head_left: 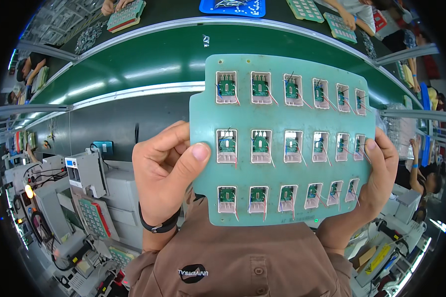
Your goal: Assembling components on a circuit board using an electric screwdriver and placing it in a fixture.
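A pale green fixture board (272,119) is held up in front of my chest, its face toward the view. It carries three rows of small white plastic housings (260,156), each with a green circuit board (227,143) inside and thin red, white and dark wires sticking out. My left hand (166,171) grips the board's left edge, thumb on the face and fingers behind. At the right edge, my right hand (381,171) grips it the same way, its thumb near the last housing of the middle row. A black band (158,226) circles my left wrist.
Beyond the board run a dark bench (168,109) and a green conveyor belt (129,74) with a small clear packet (206,40). Across it, co-workers' hands (349,20) handle similar boards beside a blue tray (256,10). Grey machines (86,173) and another board (93,218) stand left.
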Motion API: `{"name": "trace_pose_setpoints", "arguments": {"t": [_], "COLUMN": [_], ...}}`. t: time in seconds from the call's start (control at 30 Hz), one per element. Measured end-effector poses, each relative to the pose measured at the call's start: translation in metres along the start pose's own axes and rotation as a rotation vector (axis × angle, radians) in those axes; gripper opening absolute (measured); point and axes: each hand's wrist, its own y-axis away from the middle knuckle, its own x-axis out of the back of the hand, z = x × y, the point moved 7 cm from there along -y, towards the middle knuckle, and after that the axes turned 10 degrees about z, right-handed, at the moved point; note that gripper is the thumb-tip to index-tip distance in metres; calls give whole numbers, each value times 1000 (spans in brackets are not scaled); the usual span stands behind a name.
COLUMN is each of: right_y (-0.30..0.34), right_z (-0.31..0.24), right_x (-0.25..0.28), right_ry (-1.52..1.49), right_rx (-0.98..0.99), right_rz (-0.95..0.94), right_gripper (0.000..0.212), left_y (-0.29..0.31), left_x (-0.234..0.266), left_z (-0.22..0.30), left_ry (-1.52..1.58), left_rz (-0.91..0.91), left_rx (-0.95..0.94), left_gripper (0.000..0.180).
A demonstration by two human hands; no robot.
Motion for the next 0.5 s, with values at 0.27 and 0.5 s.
{"name": "trace_pose_setpoints", "arguments": {"t": [0.27,0.5], "right_y": [-2,-2], "right_z": [0,-10], "right_x": [0,4], "right_ry": [20,33], "right_rx": [-14,22], "right_rz": [-34,-33], "right_gripper": [29,29], "left_y": [1,-1], "left_x": [1,-7], "left_z": [-6,-12], "left_ry": [-25,1], "left_rz": [25,26], "left_rx": [10,36], "left_gripper": [27,29]}}
